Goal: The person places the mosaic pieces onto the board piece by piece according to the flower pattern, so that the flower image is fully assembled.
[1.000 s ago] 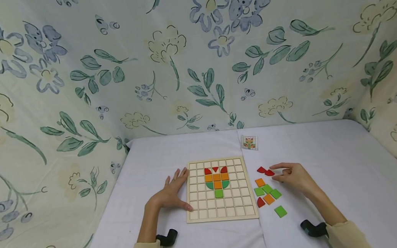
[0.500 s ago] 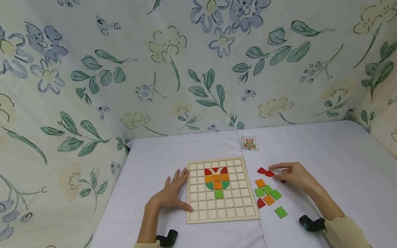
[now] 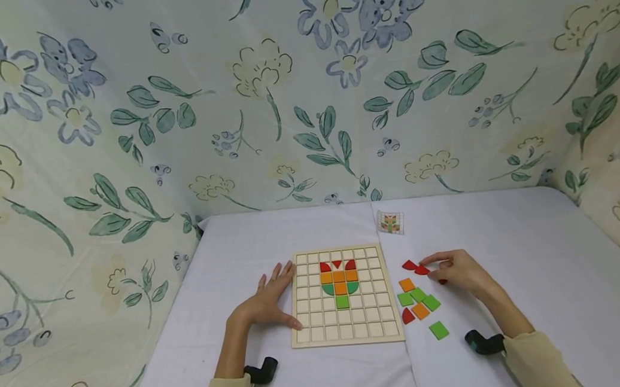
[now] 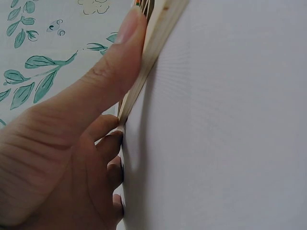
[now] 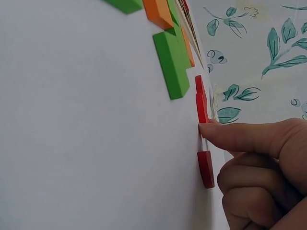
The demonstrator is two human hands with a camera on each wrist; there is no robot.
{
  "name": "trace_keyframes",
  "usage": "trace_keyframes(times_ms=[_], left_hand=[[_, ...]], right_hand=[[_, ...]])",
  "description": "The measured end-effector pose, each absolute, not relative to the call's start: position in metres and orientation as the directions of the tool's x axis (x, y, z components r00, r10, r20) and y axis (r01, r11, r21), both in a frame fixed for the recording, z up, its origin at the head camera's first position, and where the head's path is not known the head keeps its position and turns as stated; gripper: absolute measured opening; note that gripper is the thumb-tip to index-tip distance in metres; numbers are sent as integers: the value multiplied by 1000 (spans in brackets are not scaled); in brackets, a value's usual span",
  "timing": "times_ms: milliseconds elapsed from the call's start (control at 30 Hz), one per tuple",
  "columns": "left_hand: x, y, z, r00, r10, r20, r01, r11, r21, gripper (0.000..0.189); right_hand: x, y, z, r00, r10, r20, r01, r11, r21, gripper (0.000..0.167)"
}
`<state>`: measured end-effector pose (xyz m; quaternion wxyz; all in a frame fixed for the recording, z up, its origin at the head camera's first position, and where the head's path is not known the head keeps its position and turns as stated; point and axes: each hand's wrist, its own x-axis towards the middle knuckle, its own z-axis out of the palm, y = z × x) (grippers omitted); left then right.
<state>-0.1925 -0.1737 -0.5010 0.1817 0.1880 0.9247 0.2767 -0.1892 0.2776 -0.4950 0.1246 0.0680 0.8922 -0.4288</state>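
A square wooden grid board [image 3: 320, 334] lies on the white cloth, bearing a flower-like pattern of red, orange and green tiles. My left hand [image 3: 264, 304] rests at its left edge, fingers straight and spread, with the thumb on the rim; the left wrist view shows the thumb [image 4: 110, 67] along the wooden edge. Right of the board, my right hand [image 3: 458, 273] pinches a red tile [image 3: 421, 270] between thumb and index finger, its other fingers curled. Another red tile [image 3: 408, 265] touches it. A dark red tile [image 5: 205, 169] lies below the curled fingers, mostly hidden in the head view.
Loose green tiles [image 3: 405, 299], orange tiles [image 3: 420, 311] and a red tile [image 3: 408, 315] lie between the board and my right arm. One green tile [image 3: 439, 331] sits nearer me. A small pattern card [image 3: 390, 222] lies beyond the board. A floral cloth [image 3: 303, 98] hangs behind.
My right hand has shifted slightly, its thumb moving a little right beside the red tile. The dark red tile under that hand has come into view. My left hand stays put.
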Motion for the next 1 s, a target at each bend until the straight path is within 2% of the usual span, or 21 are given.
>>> trace_keyframes(times_ms=[467,800,1000], left_hand=[[-193,-173,-501,-862,450,-233,250,778,576,136],[-193,-173,-500,-860,453,-234,254,778,575,136],[-192,-173,-501,-861,456,-227,259,776,575,136]], right_hand=[[-193,278,-497,-961,-51,-270,180,628,-757,39],[-194,279,-502,-976,-14,-216,153,659,-737,37],[-193,283,-497,-969,-11,-247,177,667,-724,39]])
